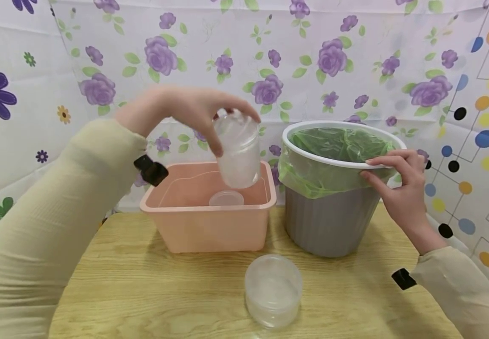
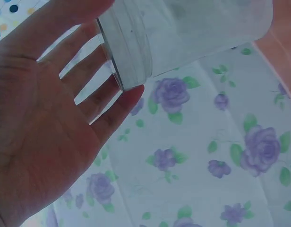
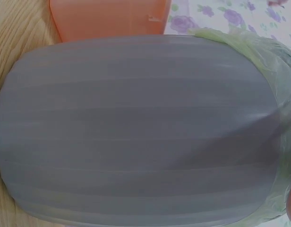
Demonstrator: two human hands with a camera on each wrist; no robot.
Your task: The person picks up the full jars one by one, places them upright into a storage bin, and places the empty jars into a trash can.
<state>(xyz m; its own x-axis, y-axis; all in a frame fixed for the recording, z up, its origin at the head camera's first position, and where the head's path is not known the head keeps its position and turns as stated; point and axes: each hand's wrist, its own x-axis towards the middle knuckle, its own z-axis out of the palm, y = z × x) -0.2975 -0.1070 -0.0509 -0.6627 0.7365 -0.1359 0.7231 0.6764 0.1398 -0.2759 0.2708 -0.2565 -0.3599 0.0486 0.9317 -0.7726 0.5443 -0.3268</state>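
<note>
My left hand (image 1: pixel 202 110) grips a clear plastic jar (image 1: pixel 240 155) by its lidded top end, tilted a little above the pink bin (image 1: pixel 210 230). In the left wrist view the fingers curl about the rim of the jar (image 2: pixel 197 33). Inside the bin, the round top of another clear container (image 1: pixel 226 198) shows. My right hand (image 1: pixel 403 188) pinches the white rim of the grey trash can (image 1: pixel 333 221), thumb outside and fingers over the top. A green bag (image 1: pixel 312 174) lines the can and folds over its edge. The right wrist view is mostly filled by the can's ribbed side (image 3: pixel 136 127).
A round clear container (image 1: pixel 273 292) stands on the wooden table (image 1: pixel 176 292) in front of the bin and can. Floral curtain (image 1: pixel 210 37) hangs close behind them, and a dotted curtain (image 1: pixel 482 188) hangs at the right.
</note>
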